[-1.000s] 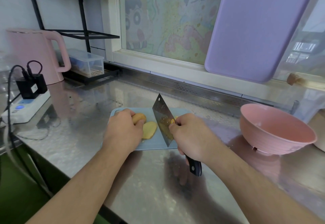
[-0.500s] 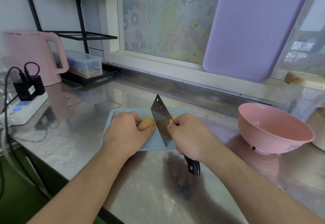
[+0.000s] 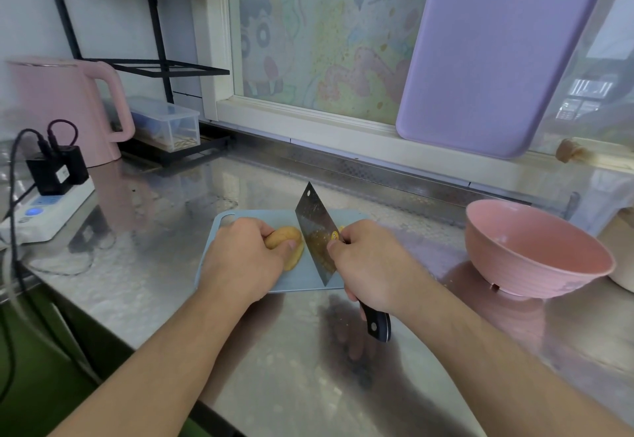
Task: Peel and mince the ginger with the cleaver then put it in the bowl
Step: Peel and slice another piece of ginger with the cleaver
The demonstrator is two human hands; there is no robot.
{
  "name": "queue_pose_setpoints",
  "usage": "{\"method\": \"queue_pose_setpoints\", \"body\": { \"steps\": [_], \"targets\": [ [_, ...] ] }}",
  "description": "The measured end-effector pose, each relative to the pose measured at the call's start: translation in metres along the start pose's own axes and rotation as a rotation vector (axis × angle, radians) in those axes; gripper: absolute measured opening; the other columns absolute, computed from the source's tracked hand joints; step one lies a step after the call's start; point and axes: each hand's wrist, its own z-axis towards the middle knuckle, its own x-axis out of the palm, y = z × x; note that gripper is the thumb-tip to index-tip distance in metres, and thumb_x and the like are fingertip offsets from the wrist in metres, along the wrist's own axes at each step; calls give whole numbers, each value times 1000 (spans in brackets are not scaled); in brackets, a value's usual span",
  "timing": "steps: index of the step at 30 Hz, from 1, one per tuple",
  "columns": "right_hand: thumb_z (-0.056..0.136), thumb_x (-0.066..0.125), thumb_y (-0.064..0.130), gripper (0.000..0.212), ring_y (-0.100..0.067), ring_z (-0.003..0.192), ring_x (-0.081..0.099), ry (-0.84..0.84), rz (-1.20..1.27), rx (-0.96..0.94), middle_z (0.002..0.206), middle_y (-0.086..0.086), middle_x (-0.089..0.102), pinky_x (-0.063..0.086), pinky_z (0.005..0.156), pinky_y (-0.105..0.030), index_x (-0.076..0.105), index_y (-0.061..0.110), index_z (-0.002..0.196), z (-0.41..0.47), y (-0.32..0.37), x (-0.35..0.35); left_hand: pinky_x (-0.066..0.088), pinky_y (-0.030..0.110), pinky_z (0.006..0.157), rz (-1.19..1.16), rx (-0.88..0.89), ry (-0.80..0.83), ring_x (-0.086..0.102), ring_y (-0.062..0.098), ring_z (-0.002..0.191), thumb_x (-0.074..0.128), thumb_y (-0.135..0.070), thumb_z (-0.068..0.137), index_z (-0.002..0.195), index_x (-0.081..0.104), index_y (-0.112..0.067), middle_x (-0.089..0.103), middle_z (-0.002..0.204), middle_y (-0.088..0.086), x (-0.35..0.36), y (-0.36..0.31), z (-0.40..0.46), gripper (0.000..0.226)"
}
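Shiny steel bench (image 3: 137,285) in front. Right hand (image 3: 374,265) wrapped round black cleaver (image 3: 317,234) handle, flat blade standing on edge on pale blue cutting board (image 3: 298,278). Left hand (image 3: 240,258) just left of blade, fingers curled, pinching lumpy yellow-brown ginger (image 3: 286,242) on board; ginger sits between grip and blade. Smooth round pink bowl (image 3: 535,251) further right, well apart. Pink kettle (image 3: 65,107) far left.

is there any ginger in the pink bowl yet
No, the pink bowl shows only its bare inside, and the ginger lies on the cutting board.
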Motion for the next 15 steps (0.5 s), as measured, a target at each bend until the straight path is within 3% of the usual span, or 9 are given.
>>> {"method": "queue_pose_setpoints", "body": {
  "steps": [7,12,15],
  "targets": [
    [101,46,24,27,-29,73,64,-2,-21,-7,86,-17,69,63,77,-45,63,7,90,1,0,0,60,39,80,-49,-8,-30,66,15,84,77,-54,88,84,71,-27,71,84,-10,0,2,1,27],
    [101,47,24,31,-34,77,68,5,1,-5,94,-22,73,63,78,-46,68,2,96,0,0,0,53,27,68,-186,18,-54,65,4,77,81,-48,87,85,74,-30,71,77,-14,-2,1,1,19],
    [101,47,24,32,-37,83,72,11,2,-3,94,-23,73,63,79,-46,69,0,99,-1,0,0,49,27,65,-133,63,-15,63,5,77,77,-50,89,86,70,-31,69,81,-14,0,2,-1,20]
  ]
}}
